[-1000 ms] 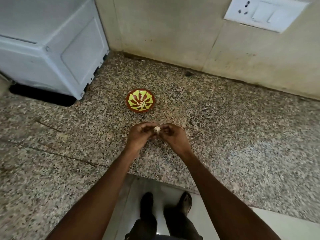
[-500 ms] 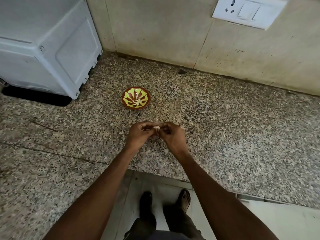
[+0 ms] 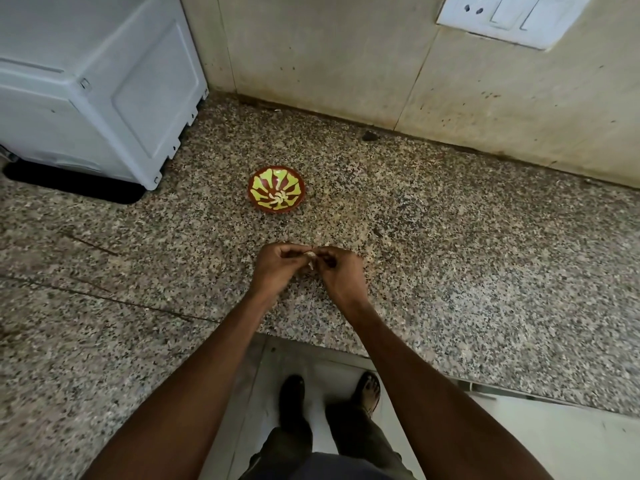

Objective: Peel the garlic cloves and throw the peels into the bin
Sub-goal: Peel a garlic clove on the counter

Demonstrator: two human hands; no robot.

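Above the speckled granite counter (image 3: 450,258) my left hand (image 3: 277,268) and my right hand (image 3: 341,271) meet, fingertips together. Between them they pinch a small pale garlic clove (image 3: 310,255), mostly hidden by the fingers. A small red bowl with a yellow-green pattern (image 3: 276,194) stands on the counter beyond the hands, with several pale garlic cloves lying in its middle. No bin is in view.
A white appliance (image 3: 93,88) stands at the back left on the counter. A tiled wall with a white switch-and-socket plate (image 3: 509,15) closes the back. The counter's front edge runs just under my forearms, with my feet (image 3: 329,396) on the floor below.
The clove shows less between my fingers than a second ago. My hands stay together at the same spot; the view has shifted slightly.
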